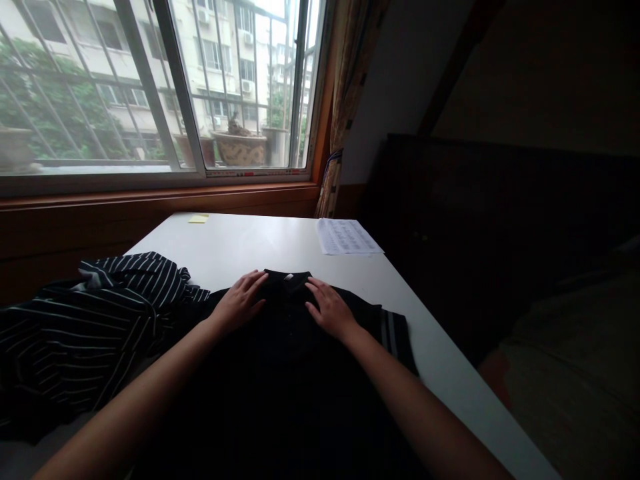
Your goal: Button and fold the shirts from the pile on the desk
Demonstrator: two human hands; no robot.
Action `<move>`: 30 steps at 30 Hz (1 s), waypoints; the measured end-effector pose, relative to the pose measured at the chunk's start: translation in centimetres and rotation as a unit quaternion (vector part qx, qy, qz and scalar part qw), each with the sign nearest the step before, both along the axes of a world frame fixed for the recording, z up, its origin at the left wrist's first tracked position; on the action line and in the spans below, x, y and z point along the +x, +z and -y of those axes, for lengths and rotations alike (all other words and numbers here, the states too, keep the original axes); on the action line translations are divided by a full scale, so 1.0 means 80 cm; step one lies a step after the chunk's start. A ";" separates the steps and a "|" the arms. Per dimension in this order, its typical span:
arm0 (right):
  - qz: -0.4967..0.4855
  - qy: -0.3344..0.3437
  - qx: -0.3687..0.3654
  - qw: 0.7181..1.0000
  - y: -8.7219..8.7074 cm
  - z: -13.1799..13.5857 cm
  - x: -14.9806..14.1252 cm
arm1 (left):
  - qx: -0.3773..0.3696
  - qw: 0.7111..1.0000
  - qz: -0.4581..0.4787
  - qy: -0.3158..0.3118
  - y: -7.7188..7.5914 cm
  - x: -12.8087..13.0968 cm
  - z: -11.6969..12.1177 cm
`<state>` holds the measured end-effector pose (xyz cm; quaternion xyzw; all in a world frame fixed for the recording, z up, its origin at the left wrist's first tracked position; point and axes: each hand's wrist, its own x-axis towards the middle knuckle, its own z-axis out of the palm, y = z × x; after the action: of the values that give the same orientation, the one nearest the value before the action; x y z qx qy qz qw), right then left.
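A black short-sleeved shirt point(290, 360) lies spread on the white table, its collar point(287, 279) pointing away from me. Two grey stripes run along its right sleeve point(395, 335). My left hand point(241, 300) rests flat on the shirt at the left of the collar, fingers stretched out and apart. On the collar's other side, my right hand point(329, 307) lies with its fingers spread on the cloth. Neither hand grips anything. Dark shade hides the details of the shirt's lower part.
A heap of black-and-white striped clothing point(100, 320) covers the left of the white table point(245, 233). Printed sheets point(347, 237) lie at the far right corner, a yellow sticky note point(199, 218) at the far left. Beyond stand a window point(200, 87) and a curtain point(345, 100).
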<state>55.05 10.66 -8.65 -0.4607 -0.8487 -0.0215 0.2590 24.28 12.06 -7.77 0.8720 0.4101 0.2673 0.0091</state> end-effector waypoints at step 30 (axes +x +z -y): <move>0.052 0.152 0.002 0.987 0.012 -0.045 -0.071 | -0.080 0.991 -0.104 -0.011 0.020 0.015 -0.120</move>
<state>49.33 14.25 -7.70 -0.3240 -0.9212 -0.0070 0.2154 25.48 21.64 -6.17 0.8960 0.4193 0.1410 0.0388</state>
